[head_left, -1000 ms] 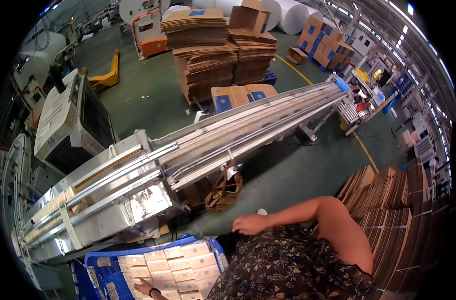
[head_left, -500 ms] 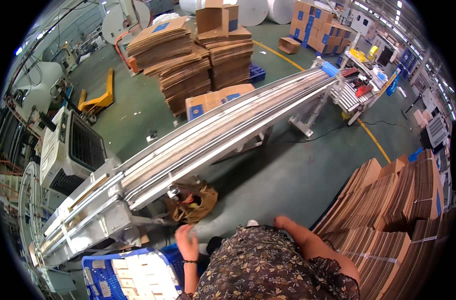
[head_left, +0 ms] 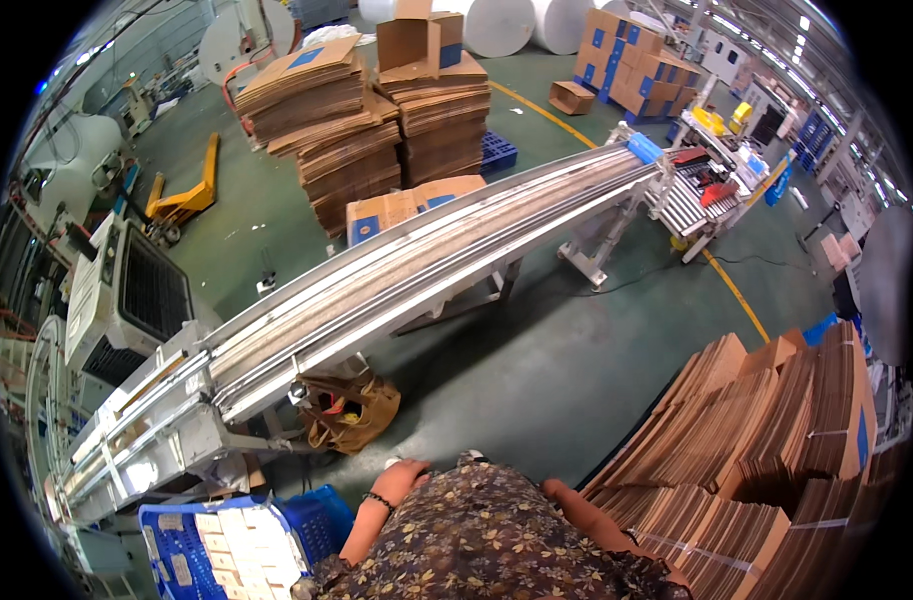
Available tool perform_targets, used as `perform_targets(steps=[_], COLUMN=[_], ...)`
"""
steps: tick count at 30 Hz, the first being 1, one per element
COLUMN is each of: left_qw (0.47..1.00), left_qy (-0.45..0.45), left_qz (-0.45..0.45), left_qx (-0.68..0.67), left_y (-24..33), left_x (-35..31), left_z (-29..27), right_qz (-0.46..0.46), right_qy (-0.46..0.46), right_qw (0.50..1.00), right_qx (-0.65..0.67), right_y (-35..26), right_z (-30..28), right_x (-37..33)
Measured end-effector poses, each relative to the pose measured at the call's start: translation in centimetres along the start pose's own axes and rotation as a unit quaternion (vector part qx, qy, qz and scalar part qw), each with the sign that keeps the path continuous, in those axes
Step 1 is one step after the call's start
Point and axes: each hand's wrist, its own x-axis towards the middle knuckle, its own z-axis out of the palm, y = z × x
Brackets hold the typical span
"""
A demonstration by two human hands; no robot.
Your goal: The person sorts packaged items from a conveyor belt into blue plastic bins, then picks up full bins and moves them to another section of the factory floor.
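My left hand [head_left: 401,478], with a dark beaded bracelet at its wrist, is in front of the left side of my patterned shirt [head_left: 477,535]. Its fingers reach loosely toward the right, and nothing shows in them. Nearest to it is a blue plastic crate [head_left: 317,522]. My right hand [head_left: 556,489] hangs low by the shirt's right side, its fingers mostly hidden, so its grip cannot be made out. Close to the right forearm stand bundles of flat brown cardboard [head_left: 712,510]. White boxes [head_left: 242,550] fill a blue basket [head_left: 162,520] at lower left.
A long conveyor [head_left: 427,265] crosses ahead, with a brown bag [head_left: 362,415] beneath its near side. Beyond it are cardboard stacks [head_left: 442,120] and a yellow pallet jack [head_left: 192,190]. A roller table [head_left: 697,195] stands at the far right end; a white cooler unit [head_left: 127,300] is left.
My left hand has swung inward to the right and closer to my body. My right hand has dropped back lower beside the shirt. The view has shifted, moving the conveyor leftward in the picture.
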Motion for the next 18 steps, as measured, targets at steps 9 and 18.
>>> perform_targets(steps=[9, 18], left_qw=[0.997, 0.941], left_qy=[-0.045, 0.329], left_qz=[-0.035, 0.024], left_qx=[-0.051, 0.069], left_y=[-6.1, -7.4], left_x=[-0.9, 0.0], left_z=[-1.1, -10.6], right_qz=[-0.036, 0.043], right_qy=[0.020, 0.100], right_qw=[0.999, 0.981], right_qx=[-0.019, 0.158], right_y=[-9.5, -12.2], right_z=[-5.6, -4.3], right_x=[3.9, 0.4])
